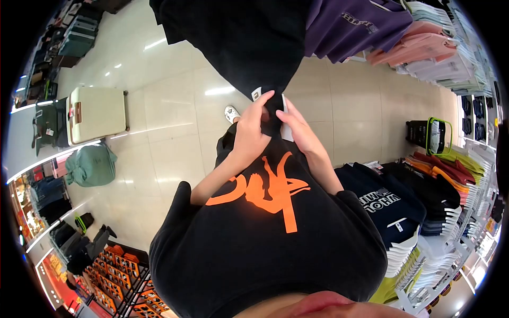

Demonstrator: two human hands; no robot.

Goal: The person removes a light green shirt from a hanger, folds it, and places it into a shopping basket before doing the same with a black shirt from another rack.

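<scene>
A black garment [238,42] stretches from the top of the view down to a narrow bunched end in front of my chest. My left hand [250,130] grips that end from the left, thumb and fingers curled round the cloth. From the other side, my right hand [298,127] pinches the same cloth, its thumb near the middle. A small white label [257,94] with a dark mark shows by my left fingertips. Beside my right palm hangs a white tag [287,131], partly covered by the hand.
A purple shirt [355,24] and pink shirts [419,45] hang at upper right. Dark navy shirts [384,204] hang on a rack close at right. A black basket [419,133] with a green handle stands beyond. At left are a cream suitcase [98,115] and a person [82,262].
</scene>
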